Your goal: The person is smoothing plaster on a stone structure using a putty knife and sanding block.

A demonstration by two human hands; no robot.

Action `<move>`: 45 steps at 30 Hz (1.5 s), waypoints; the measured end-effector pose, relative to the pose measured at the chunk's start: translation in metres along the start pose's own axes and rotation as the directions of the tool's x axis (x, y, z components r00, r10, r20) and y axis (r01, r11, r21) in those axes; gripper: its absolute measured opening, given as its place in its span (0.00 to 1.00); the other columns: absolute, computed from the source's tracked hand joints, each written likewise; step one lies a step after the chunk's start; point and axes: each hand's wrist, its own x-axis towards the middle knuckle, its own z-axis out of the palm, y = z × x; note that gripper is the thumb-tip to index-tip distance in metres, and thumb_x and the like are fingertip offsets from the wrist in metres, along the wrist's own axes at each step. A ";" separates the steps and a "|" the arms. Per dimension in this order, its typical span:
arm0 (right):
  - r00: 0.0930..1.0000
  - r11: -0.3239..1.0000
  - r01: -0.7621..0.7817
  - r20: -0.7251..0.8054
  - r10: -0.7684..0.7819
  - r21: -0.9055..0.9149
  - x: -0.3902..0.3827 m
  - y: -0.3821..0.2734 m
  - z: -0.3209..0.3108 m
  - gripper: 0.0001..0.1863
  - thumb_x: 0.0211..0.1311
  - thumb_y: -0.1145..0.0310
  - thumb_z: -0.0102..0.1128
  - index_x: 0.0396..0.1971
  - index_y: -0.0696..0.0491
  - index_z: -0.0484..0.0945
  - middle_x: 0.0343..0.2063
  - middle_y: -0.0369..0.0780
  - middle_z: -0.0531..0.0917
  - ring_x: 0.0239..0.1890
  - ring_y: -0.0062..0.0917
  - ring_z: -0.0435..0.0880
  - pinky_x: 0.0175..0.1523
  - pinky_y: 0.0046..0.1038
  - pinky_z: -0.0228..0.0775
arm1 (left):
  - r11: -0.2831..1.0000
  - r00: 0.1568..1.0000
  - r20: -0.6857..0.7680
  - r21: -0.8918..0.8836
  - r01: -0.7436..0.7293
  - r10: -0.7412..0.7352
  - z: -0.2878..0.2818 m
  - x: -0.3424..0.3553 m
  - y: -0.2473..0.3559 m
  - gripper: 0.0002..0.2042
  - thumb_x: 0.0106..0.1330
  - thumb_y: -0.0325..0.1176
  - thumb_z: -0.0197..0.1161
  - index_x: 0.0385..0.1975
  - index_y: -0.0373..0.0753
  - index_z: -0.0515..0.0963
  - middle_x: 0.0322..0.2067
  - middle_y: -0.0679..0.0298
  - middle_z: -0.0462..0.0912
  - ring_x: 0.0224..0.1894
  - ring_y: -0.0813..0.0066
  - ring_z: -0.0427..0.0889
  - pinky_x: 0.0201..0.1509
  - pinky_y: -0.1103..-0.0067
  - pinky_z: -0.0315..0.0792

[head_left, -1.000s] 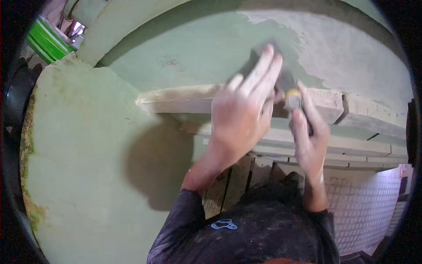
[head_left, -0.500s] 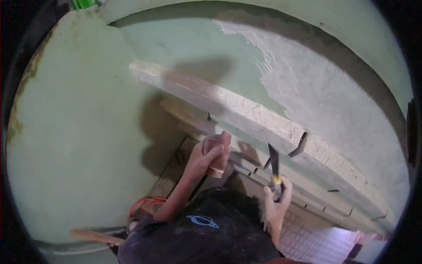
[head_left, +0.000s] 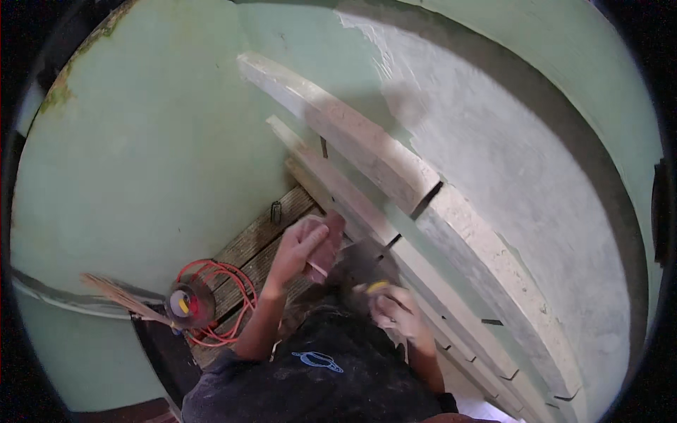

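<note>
At the left, a blurred wooden stick (head_left: 123,296) leans by a round container (head_left: 190,308), with a coil of orange-red cord (head_left: 243,278) beside it on the plank floor (head_left: 243,243). The left hand (head_left: 293,248) is clamped on a folded reddish-brown sheet (head_left: 330,243), probably sandpaper, held up over the planks, apart from the ribs. To its right, the right hand (head_left: 398,311) is closed around a yellow-banded tool (head_left: 378,287), also clear of the ribs; motion blurs its blade. Further right, the top pale rib (head_left: 367,144) looks smoother at its far left end, with pits and rough marks along its near right stretch, so smoothing there seems only partly done. Beyond, a grey coat (head_left: 493,120) covers the curved wall's right, ending raggedly; the green surface (head_left: 310,42) left of it appears uncoated.
</note>
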 end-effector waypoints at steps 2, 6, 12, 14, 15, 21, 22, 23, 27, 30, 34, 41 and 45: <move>0.909 0.917 -0.398 0.146 0.390 0.026 0.007 0.025 -0.023 0.19 0.79 0.58 0.53 0.53 0.59 0.79 0.19 0.29 0.69 0.20 0.13 0.66 0.25 0.18 0.56 | 0.998 0.998 0.049 -0.054 -0.040 0.042 0.019 -0.021 0.004 0.14 0.74 0.38 0.63 0.45 0.32 0.79 0.36 0.65 0.84 0.36 0.80 0.79 0.43 0.79 0.75; 0.938 0.939 -0.340 0.090 0.336 0.043 -0.021 0.057 -0.049 0.19 0.79 0.58 0.53 0.51 0.58 0.80 0.18 0.28 0.69 0.21 0.16 0.68 0.26 0.22 0.58 | 0.978 0.983 -0.145 0.189 -0.086 0.114 0.019 -0.041 -0.001 0.12 0.73 0.36 0.63 0.43 0.32 0.79 0.34 0.65 0.84 0.37 0.80 0.81 0.44 0.78 0.75; 0.793 0.559 -0.038 -0.365 -0.488 -0.828 -0.045 0.062 -0.012 0.17 0.72 0.61 0.62 0.56 0.50 0.81 0.40 0.47 0.87 0.42 0.43 0.89 0.48 0.38 0.80 | 0.931 0.956 -0.249 0.360 -0.055 0.153 0.045 -0.075 0.002 0.12 0.75 0.37 0.61 0.44 0.33 0.78 0.34 0.65 0.85 0.36 0.81 0.80 0.44 0.79 0.74; 0.816 0.436 -0.033 -0.276 -0.508 -0.899 -0.048 0.077 -0.007 0.19 0.70 0.62 0.63 0.58 0.49 0.80 0.38 0.45 0.86 0.39 0.43 0.87 0.45 0.38 0.80 | 0.990 0.981 -0.191 0.140 -0.001 0.028 0.062 -0.079 -0.003 0.11 0.75 0.37 0.61 0.42 0.33 0.79 0.34 0.65 0.85 0.36 0.81 0.79 0.44 0.78 0.74; 0.836 0.300 -0.023 -0.183 -0.517 -0.954 -0.049 0.087 -0.007 0.22 0.68 0.62 0.64 0.60 0.49 0.79 0.36 0.44 0.84 0.36 0.42 0.86 0.43 0.39 0.80 | 0.998 0.990 -0.144 0.059 0.011 -0.002 0.067 -0.082 -0.003 0.11 0.75 0.37 0.61 0.42 0.33 0.78 0.33 0.66 0.84 0.36 0.81 0.79 0.43 0.78 0.73; 0.867 0.148 -0.121 -0.177 -0.467 -0.982 -0.075 0.094 -0.036 0.24 0.66 0.63 0.64 0.62 0.48 0.78 0.31 0.38 0.83 0.30 0.33 0.84 0.35 0.33 0.77 | 0.999 0.970 -0.243 0.045 0.031 -0.020 0.056 -0.088 -0.005 0.12 0.75 0.38 0.62 0.40 0.33 0.79 0.33 0.67 0.81 0.36 0.81 0.76 0.44 0.78 0.71; 0.868 0.146 -0.114 -0.170 -0.466 -0.983 -0.075 0.090 -0.035 0.24 0.66 0.63 0.64 0.62 0.48 0.78 0.31 0.38 0.83 0.30 0.33 0.84 0.35 0.33 0.77 | 0.997 0.968 -0.252 0.072 0.012 0.006 0.057 -0.089 -0.002 0.12 0.74 0.38 0.62 0.40 0.33 0.79 0.33 0.67 0.81 0.36 0.81 0.76 0.45 0.78 0.71; 0.914 0.468 -0.021 -0.206 -0.348 -0.884 -0.076 0.082 -0.032 0.22 0.69 0.62 0.62 0.60 0.49 0.80 0.29 0.36 0.83 0.29 0.28 0.82 0.35 0.30 0.75 | 0.973 0.969 -0.236 0.232 -0.020 0.076 0.054 -0.087 -0.005 0.12 0.75 0.38 0.61 0.42 0.33 0.79 0.34 0.68 0.81 0.37 0.81 0.76 0.45 0.78 0.71; 0.940 0.878 -0.297 0.048 0.339 -0.375 -0.058 0.071 -0.034 0.18 0.74 0.59 0.61 0.54 0.56 0.83 0.46 0.45 0.89 0.45 0.27 0.87 0.52 0.32 0.76 | 0.985 0.983 -0.173 0.168 -0.027 0.057 0.066 -0.090 -0.012 0.12 0.75 0.39 0.61 0.44 0.34 0.78 0.36 0.69 0.81 0.40 0.82 0.76 0.46 0.78 0.71; 0.987 0.804 -0.138 -0.018 0.157 -0.578 -0.055 0.107 -0.048 0.18 0.74 0.60 0.61 0.53 0.57 0.83 0.43 0.44 0.89 0.46 0.26 0.87 0.54 0.29 0.76 | 0.999 0.961 -0.274 0.042 -0.031 0.041 0.065 -0.095 -0.006 0.12 0.75 0.39 0.62 0.44 0.35 0.79 0.36 0.69 0.82 0.40 0.83 0.76 0.46 0.80 0.71; 0.965 0.744 -0.008 -0.201 -0.170 -0.668 -0.064 0.120 -0.056 0.16 0.76 0.61 0.57 0.50 0.55 0.85 0.27 0.33 0.82 0.28 0.13 0.76 0.35 0.22 0.69 | 0.997 0.936 -0.345 -0.014 -0.073 0.064 0.044 -0.103 -0.001 0.11 0.73 0.36 0.65 0.47 0.35 0.79 0.37 0.69 0.83 0.39 0.83 0.78 0.44 0.80 0.73; 0.864 0.714 -0.267 -0.489 -0.119 -0.647 -0.087 0.015 -0.031 0.20 0.75 0.61 0.60 0.59 0.57 0.80 0.44 0.43 0.87 0.41 0.24 0.85 0.51 0.27 0.76 | 0.991 0.988 -0.140 -0.107 -0.086 0.070 0.059 -0.080 0.004 0.32 0.52 0.29 0.79 0.59 0.36 0.74 0.47 0.67 0.82 0.47 0.78 0.80 0.54 0.77 0.75; 0.715 0.503 0.028 -0.334 -0.614 -0.864 -0.079 -0.035 -0.001 0.23 0.75 0.64 0.59 0.63 0.59 0.75 0.35 0.36 0.84 0.27 0.14 0.73 0.31 0.21 0.63 | 0.960 0.955 0.115 -0.084 -0.267 0.275 0.088 -0.065 0.024 0.37 0.50 0.29 0.78 0.63 0.33 0.71 0.60 0.57 0.75 0.59 0.69 0.78 0.64 0.73 0.72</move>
